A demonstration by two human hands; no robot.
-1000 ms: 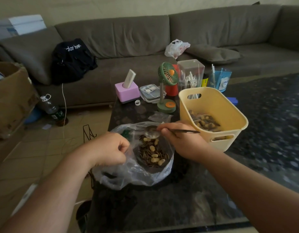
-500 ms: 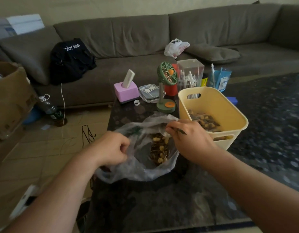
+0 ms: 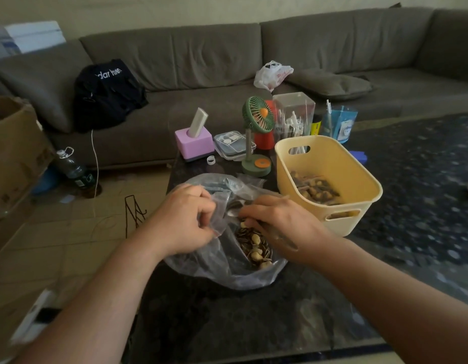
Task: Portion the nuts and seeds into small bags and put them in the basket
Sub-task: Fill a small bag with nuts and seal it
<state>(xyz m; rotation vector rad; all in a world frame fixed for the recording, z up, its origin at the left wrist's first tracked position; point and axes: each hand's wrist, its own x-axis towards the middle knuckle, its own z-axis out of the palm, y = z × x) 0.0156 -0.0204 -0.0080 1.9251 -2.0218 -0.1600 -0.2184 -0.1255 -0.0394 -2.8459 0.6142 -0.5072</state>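
A large clear plastic bag [image 3: 227, 269] lies open on the dark table [image 3: 227, 324], with a heap of nuts and seeds [image 3: 254, 248] inside. My left hand [image 3: 183, 219] is closed, pinching a fold of the clear plastic at the bag's mouth. Touching the same plastic from the right, my right hand [image 3: 283, 227] sits just above the heap, fingers curled around a spoon [image 3: 234, 210] that is mostly hidden. The yellow basket [image 3: 369, 179] stands close to the right of my hands and holds filled small bags [image 3: 317, 191].
Behind the bag stand a green desk fan [image 3: 256, 119], a pink tissue box [image 3: 194, 143], a clear container [image 3: 293, 111] and a blue cup [image 3: 338, 124]. A grey sofa [image 3: 201, 61] runs along the back. A cardboard box [image 3: 14, 153] and a bottle [image 3: 70, 166] are on the floor at left.
My hands have come together over the bag's mouth. The left hand moved right and took a fold of plastic. The right hand dropped lower, and the spoon no longer sticks out.
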